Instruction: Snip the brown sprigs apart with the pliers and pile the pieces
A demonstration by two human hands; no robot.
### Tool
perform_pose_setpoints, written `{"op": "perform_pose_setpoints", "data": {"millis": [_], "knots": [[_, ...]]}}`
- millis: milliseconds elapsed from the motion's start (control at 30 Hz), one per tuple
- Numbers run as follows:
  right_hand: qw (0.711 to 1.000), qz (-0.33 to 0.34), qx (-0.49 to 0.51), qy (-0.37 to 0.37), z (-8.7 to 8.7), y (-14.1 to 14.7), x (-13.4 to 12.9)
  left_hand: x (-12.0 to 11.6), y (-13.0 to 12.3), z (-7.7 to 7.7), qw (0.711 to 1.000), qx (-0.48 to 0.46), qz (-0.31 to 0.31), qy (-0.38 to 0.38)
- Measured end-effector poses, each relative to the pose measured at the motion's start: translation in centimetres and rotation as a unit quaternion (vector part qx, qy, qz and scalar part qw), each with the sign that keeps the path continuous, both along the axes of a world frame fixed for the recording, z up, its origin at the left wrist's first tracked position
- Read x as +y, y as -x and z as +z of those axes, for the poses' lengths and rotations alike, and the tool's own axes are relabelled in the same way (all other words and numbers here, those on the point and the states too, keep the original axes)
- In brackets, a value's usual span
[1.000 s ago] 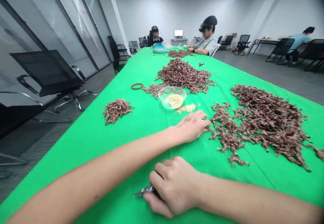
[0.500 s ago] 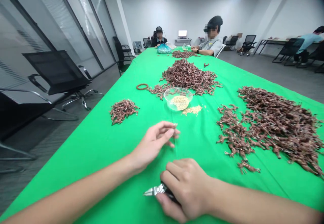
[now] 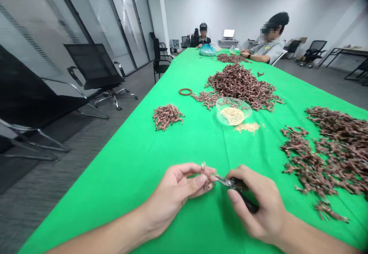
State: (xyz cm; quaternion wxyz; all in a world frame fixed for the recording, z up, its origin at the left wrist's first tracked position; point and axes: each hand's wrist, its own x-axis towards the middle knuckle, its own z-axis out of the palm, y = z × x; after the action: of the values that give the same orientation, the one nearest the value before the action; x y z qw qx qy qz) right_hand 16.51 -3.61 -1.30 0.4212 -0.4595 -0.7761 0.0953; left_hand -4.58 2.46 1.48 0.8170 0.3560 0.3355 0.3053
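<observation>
Between the thumb and fingers of my left hand [image 3: 184,187] is a small brown figurine [image 3: 206,181] with pale tips, partly covered by the fingers. My right hand [image 3: 258,204] is wrapped round the black handles of a pair of pliers [image 3: 238,189]. Their metal jaws point left and reach the figurine at my left fingertips; whether they grip it I cannot tell. Beyond my hands stands a clear plastic bowl [image 3: 220,120] of small beige pieces [image 3: 233,115], with more of these pieces spilled in front of it.
Brown figurines lie in a small pile [image 3: 167,117] at left, a large pile [image 3: 241,85] behind the bowl and another pile [image 3: 339,150] at right. A brown ring [image 3: 185,92] lies on the green cloth [image 3: 138,162]. Two people sit farther along the table; office chairs [image 3: 92,68] stand at left.
My right hand has turned the pliers and brought their jaws up to the figurine in my left hand. My left hand has come nearer to me. The view has swung left.
</observation>
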Motion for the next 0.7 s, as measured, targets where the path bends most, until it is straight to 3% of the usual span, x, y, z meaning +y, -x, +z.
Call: {"op": "perform_pose_setpoints", "data": {"millis": [267, 700], "knots": [[0.998, 0.043, -0.042, -0.012, -0.44, -0.10, -0.26, -0.80, 0.03, -0.64, 0.999, -0.013, -0.018, 0.028], [0.996, 0.017, -0.080, -0.020, -0.60, 0.16, -0.28, -0.85, 0.01, -0.94, 0.999, -0.016, -0.029, 0.007]]}}
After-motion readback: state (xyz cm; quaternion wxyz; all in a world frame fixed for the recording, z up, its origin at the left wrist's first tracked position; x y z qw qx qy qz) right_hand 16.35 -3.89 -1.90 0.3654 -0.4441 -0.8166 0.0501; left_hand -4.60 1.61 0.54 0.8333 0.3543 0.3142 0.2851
